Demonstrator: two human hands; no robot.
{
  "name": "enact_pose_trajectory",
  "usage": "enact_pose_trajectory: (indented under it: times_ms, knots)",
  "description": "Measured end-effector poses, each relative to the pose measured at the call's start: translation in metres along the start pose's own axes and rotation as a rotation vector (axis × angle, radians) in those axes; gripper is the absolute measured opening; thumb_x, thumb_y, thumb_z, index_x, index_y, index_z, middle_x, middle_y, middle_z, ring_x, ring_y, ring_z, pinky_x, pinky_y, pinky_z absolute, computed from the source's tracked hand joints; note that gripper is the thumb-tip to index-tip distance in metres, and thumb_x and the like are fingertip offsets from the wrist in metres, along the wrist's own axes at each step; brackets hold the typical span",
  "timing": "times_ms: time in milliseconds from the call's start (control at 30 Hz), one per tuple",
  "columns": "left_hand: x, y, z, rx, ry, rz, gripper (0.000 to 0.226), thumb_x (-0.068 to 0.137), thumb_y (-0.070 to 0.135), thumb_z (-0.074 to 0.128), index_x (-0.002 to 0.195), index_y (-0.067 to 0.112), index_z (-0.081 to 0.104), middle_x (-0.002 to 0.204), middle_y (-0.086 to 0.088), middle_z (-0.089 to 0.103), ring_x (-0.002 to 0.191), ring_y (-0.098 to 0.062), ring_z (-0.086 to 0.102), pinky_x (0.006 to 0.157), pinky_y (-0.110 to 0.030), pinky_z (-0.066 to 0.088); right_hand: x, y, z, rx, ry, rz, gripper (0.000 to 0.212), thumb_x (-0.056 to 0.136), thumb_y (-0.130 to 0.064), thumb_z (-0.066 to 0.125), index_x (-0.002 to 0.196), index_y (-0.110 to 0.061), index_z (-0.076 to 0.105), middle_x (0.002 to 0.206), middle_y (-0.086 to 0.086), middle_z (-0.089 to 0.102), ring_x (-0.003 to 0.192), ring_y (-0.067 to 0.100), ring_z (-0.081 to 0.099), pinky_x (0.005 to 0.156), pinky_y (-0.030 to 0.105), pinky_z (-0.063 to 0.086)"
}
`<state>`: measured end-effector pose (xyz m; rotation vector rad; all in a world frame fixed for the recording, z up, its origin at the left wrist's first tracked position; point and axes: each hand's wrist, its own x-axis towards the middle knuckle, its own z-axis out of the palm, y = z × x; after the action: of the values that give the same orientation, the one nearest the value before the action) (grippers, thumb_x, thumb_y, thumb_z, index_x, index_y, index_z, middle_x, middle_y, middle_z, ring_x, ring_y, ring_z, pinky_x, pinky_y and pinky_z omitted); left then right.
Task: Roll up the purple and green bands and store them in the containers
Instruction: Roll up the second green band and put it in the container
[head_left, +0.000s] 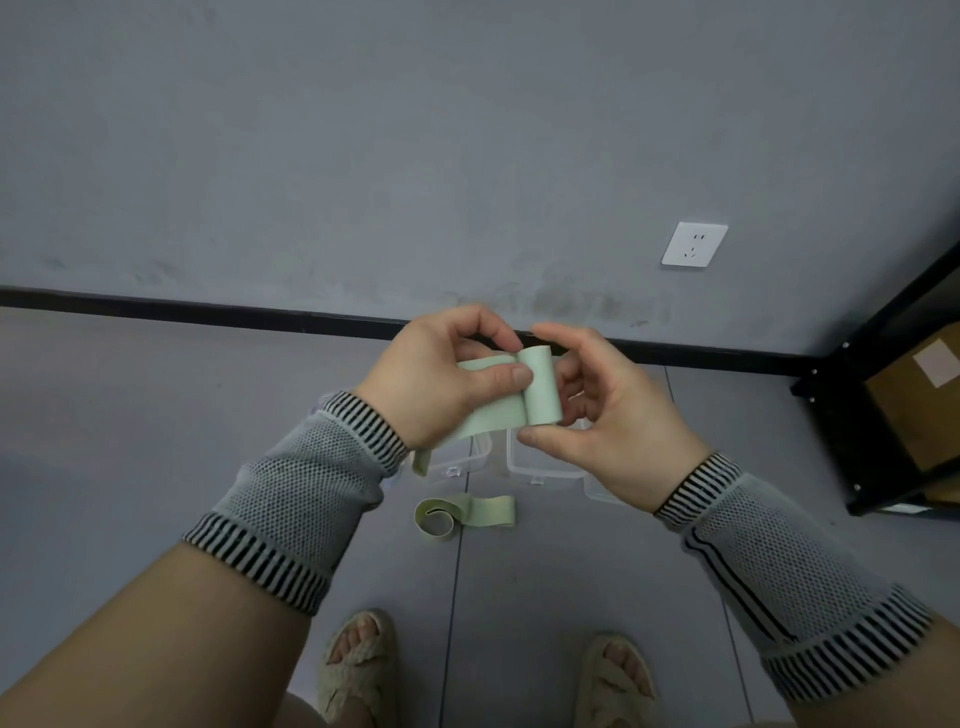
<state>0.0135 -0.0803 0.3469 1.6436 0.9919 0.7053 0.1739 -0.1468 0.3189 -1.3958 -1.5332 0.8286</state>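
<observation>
Both hands hold a pale green band (540, 387) in the air in front of me. Its right end is wound into a small roll, and its loose tail runs down past my left wrist. My left hand (441, 379) pinches the flat part beside the roll between thumb and fingers. My right hand (602, 410) curls round the roll, thumb below it. A second green band (467, 514) lies half uncurled on the floor below. Two clear plastic containers (540, 470) stand on the floor, mostly hidden behind my hands. No purple band is in view.
I stand on a grey floor facing a grey wall with a black skirting strip (208, 312) and a white socket (693, 244). A black metal shelf (857, 415) holding a cardboard box (919, 410) stands at the right. My sandalled feet (358, 660) are at the bottom.
</observation>
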Motion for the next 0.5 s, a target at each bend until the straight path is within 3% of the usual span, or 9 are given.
enact_pose_trajectory:
  times_ms: [100,200,267,400,500]
  knots:
    - [0.0,-0.004,-0.008,-0.145,-0.091,-0.037,0.019,0.073,0.005,0.078,0.078,0.013,0.062,0.075,-0.008,0.07,0.066,-0.014,0.065,0.061,-0.024,0.054,0.0,-0.004,-0.003,0.107,-0.087,0.021,0.07,0.065,0.0,0.082,0.115,-0.038,0.053,0.083,-0.003,0.054,0.074,0.011,0.055,0.07,0.034,0.051]
    - [0.001,-0.008,-0.011,-0.188,-0.15,-0.045,0.017,0.063,0.019,0.079,0.072,0.021,0.065,0.09,-0.023,0.07,0.075,-0.026,0.065,0.071,-0.035,0.054,-0.001,-0.008,-0.007,0.199,-0.174,0.052,0.064,0.063,0.001,0.082,0.112,-0.031,0.056,0.077,-0.002,0.057,0.07,0.013,0.055,0.067,0.028,0.05]
    - [0.001,-0.009,-0.009,-0.16,-0.159,-0.058,0.02,0.061,0.024,0.08,0.074,0.021,0.065,0.09,-0.023,0.07,0.072,-0.024,0.065,0.069,-0.033,0.054,-0.001,-0.007,-0.008,0.186,-0.167,0.075,0.059,0.062,-0.001,0.083,0.109,-0.027,0.057,0.07,-0.005,0.059,0.065,0.012,0.056,0.065,0.025,0.051]
    - [0.002,-0.006,0.001,0.128,-0.046,-0.034,0.021,0.074,0.019,0.079,0.079,0.018,0.059,0.074,-0.006,0.072,0.056,-0.006,0.059,0.058,-0.021,0.049,0.0,-0.003,-0.007,-0.185,-0.073,0.02,0.051,0.063,-0.013,0.085,0.099,-0.036,0.056,0.066,-0.008,0.056,0.057,0.003,0.055,0.061,0.022,0.05]
    - [0.0,-0.005,0.01,0.187,0.037,0.006,0.026,0.069,0.028,0.081,0.079,0.021,0.058,0.076,-0.003,0.072,0.066,-0.015,0.066,0.063,-0.027,0.055,0.001,-0.003,-0.005,-0.37,-0.013,-0.058,0.051,0.066,-0.018,0.081,0.106,-0.035,0.056,0.067,-0.009,0.055,0.064,0.007,0.056,0.063,0.025,0.05]
